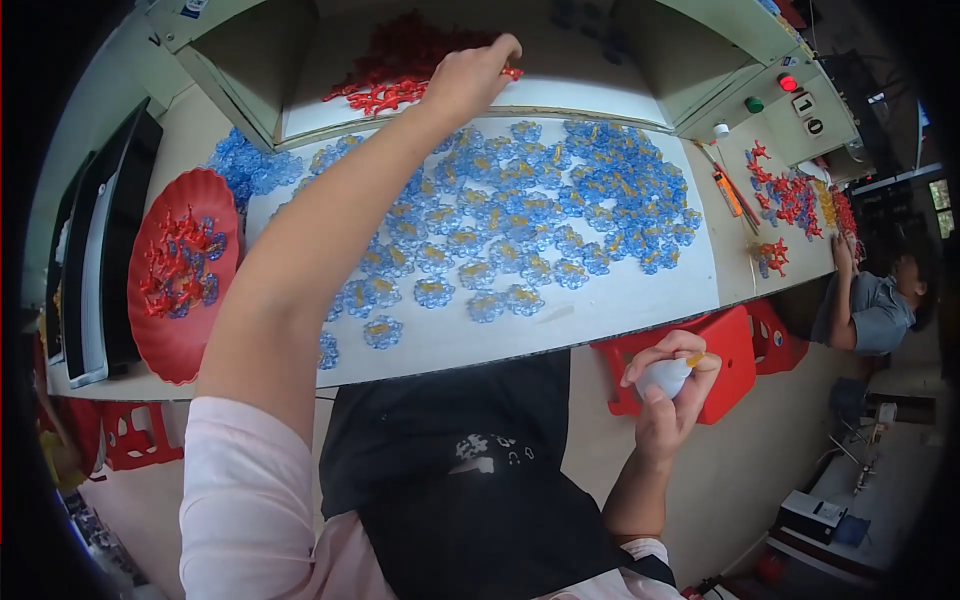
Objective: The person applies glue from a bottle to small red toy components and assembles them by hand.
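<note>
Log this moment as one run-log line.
left hand: reaching red pieces | right hand: holding white bottle | table: blue pieces

Red scalloped tray (180, 345) at left, red stools (735, 345) below — co-worker (880, 305) far right

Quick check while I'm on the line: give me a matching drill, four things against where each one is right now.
Things:
1. left hand
2. right hand
3. red plate
4. blue flower pieces

Places:
A. spread across the white sheet on the table
B. below the table edge, gripping a small white bottle
C. at the table's left end, holding red and blue pieces
D. reaching into the red pieces at the far side

Pairs: 1-D, 2-B, 3-C, 4-A
</note>
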